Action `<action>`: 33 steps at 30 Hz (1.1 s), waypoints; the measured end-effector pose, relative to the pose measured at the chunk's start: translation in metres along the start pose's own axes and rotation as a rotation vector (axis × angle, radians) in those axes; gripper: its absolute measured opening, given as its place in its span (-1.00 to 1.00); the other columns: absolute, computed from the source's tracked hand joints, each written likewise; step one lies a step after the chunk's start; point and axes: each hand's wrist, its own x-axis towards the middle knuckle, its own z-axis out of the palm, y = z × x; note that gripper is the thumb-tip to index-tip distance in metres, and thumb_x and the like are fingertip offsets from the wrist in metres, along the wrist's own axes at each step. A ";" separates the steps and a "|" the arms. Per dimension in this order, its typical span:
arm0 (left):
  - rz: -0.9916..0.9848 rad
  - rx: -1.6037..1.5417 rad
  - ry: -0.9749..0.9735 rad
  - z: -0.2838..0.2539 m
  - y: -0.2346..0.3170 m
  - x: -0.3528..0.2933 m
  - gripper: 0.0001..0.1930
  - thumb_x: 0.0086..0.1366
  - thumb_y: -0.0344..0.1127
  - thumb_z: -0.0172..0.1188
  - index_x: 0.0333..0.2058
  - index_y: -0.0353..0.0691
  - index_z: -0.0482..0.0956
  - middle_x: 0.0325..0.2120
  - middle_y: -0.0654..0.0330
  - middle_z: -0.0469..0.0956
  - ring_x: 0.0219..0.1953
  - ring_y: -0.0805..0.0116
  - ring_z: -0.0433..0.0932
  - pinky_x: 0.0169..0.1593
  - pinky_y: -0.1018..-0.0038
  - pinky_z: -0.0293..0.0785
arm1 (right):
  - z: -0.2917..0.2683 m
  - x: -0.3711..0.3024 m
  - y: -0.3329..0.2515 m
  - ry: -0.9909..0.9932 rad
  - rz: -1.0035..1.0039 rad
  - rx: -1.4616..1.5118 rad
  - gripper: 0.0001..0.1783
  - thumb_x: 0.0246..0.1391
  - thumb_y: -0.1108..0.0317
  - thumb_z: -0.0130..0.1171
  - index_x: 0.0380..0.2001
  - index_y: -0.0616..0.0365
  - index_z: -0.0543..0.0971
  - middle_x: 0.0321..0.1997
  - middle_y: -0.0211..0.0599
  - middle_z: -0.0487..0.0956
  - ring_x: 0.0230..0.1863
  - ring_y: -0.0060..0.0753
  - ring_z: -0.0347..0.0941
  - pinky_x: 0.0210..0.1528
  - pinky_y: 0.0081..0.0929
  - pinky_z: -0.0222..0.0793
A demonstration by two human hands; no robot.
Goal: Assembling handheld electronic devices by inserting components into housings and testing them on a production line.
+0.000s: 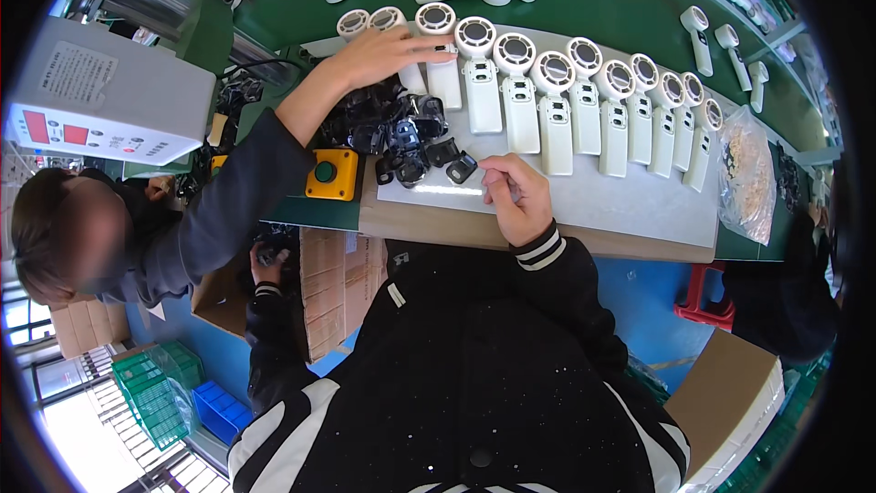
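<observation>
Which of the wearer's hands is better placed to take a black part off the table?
Probably the right hand: it is beside the nearest black part; the left hand is low by the cardboard box.

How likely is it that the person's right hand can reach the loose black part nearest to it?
Probably yes: the right hand is close beside the black part, and nothing visible stands between them.
</observation>
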 end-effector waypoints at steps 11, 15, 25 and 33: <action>0.093 -0.094 0.200 -0.059 -0.019 0.010 -0.34 -0.05 -0.24 0.48 0.01 -0.34 0.40 -0.14 0.08 0.56 -0.12 0.29 0.52 0.04 0.48 0.37 | -0.001 -0.003 0.005 -0.020 -0.014 0.062 -0.75 -0.04 0.66 -0.05 -0.28 0.28 0.53 -0.49 -0.38 0.44 -0.53 -0.56 0.25 -0.45 -0.68 0.19; 0.055 -0.086 0.263 -0.079 -0.015 -0.010 -0.41 -0.01 -0.22 0.44 -0.03 -0.34 0.44 -0.14 0.10 0.56 -0.15 0.29 0.52 0.03 0.49 0.36 | -0.004 -0.003 0.005 -0.118 -0.012 0.044 -0.78 0.15 0.60 -0.08 -0.19 0.30 0.52 -0.42 -0.33 0.43 -0.45 -0.54 0.31 -0.34 -0.69 0.30; 0.120 -0.339 0.220 -0.070 0.052 -0.037 -0.52 0.08 -0.22 0.35 -0.05 -0.31 0.47 -0.14 0.12 0.56 -0.14 0.31 0.51 0.03 0.51 0.35 | 0.000 -0.003 0.003 -0.050 -0.003 0.069 -0.76 0.01 0.63 -0.06 -0.26 0.27 0.53 -0.49 -0.37 0.45 -0.52 -0.57 0.26 -0.43 -0.69 0.21; 0.144 -0.350 0.217 -0.083 0.054 -0.030 -0.56 0.17 -0.22 0.26 -0.02 -0.32 0.45 -0.09 0.13 0.53 -0.14 0.33 0.51 0.01 0.52 0.37 | -0.001 -0.005 0.004 -0.045 -0.034 0.056 -0.78 0.03 0.62 -0.06 -0.26 0.28 0.52 -0.48 -0.36 0.46 -0.52 -0.56 0.28 -0.42 -0.69 0.22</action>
